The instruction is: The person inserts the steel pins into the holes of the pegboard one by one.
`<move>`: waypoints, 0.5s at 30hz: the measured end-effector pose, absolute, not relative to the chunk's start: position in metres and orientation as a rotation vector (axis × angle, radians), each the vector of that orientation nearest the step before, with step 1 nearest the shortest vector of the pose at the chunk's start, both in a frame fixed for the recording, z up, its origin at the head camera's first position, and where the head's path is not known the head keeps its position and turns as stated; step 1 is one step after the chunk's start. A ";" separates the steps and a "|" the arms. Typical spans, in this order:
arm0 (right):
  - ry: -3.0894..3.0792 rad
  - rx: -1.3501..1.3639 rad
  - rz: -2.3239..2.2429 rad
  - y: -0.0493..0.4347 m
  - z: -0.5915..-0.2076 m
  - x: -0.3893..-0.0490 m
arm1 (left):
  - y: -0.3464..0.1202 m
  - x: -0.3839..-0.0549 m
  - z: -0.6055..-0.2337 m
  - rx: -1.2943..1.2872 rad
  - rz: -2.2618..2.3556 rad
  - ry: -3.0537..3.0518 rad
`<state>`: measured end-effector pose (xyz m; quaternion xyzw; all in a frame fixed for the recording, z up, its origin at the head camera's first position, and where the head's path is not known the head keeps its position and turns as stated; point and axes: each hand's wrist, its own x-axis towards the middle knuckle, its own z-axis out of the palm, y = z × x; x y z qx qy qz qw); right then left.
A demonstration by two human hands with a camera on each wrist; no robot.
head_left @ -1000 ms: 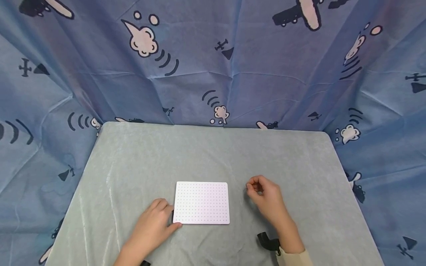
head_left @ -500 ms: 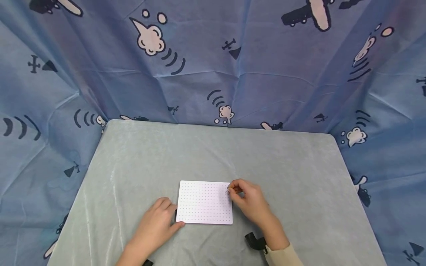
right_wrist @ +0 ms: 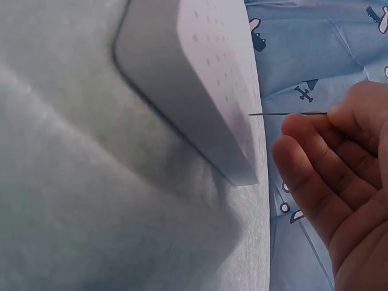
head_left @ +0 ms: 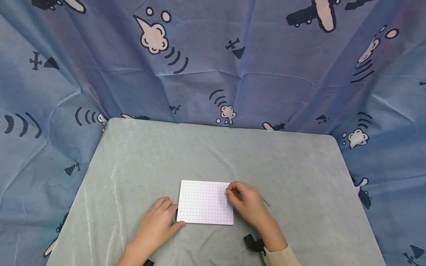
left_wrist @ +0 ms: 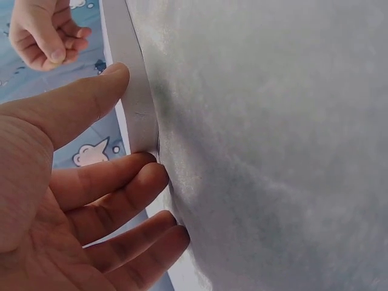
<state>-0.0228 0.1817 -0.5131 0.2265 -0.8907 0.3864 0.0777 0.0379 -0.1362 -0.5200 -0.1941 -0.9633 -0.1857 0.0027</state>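
A thick white board (head_left: pixel 203 203) with rows of small holes lies flat on the cloth. My left hand (head_left: pixel 155 218) rests at its near left corner, thumb on the near edge and fingers against the left side. In the left wrist view these fingers (left_wrist: pixel 112 194) are loosely bent and touch the board's side. Over the far right part of the board, my right hand (head_left: pixel 247 203) pinches a thin metal pin (right_wrist: pixel 273 114) between thumb and index finger. The pin's bare tip points toward the holed face, close over it.
Pale grey-green cloth (head_left: pixel 159 155) covers the table. A thin dark sliver (head_left: pixel 265 201) shows just right of my right hand. Blue printed curtains (head_left: pixel 199 55) hang along the back and both sides. A black wrist mount (head_left: pixel 253 244) sits by the right sleeve.
My right hand has moved left from beside the board to over its right edge, pinching the pin. The left hand stays at the board's corner; the head view has shifted slightly.
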 end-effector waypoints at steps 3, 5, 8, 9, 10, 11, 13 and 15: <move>-2.690 0.666 1.150 0.181 -0.514 -0.022 | -0.136 0.038 -0.520 -0.608 -0.577 -3.026; -2.698 0.664 1.143 0.180 -0.515 -0.022 | -0.136 0.038 -0.519 -0.608 -0.580 -3.027; -2.696 0.672 1.131 0.180 -0.516 -0.022 | -0.136 0.038 -0.519 -0.606 -0.586 -3.028; -2.695 0.676 1.127 0.179 -0.516 -0.022 | -0.136 0.038 -0.519 -0.604 -0.590 -3.029; -2.693 0.679 1.120 0.179 -0.517 -0.022 | -0.136 0.038 -0.519 -0.602 -0.593 -3.032; -2.691 0.682 1.116 0.179 -0.517 -0.022 | -0.136 0.038 -0.519 -0.600 -0.593 -3.034; -2.690 0.688 1.108 0.178 -0.517 -0.022 | -0.136 0.038 -0.519 -0.596 -0.592 -3.039; -2.691 0.692 1.099 0.177 -0.517 -0.022 | -0.136 0.038 -0.519 -0.593 -0.592 -3.041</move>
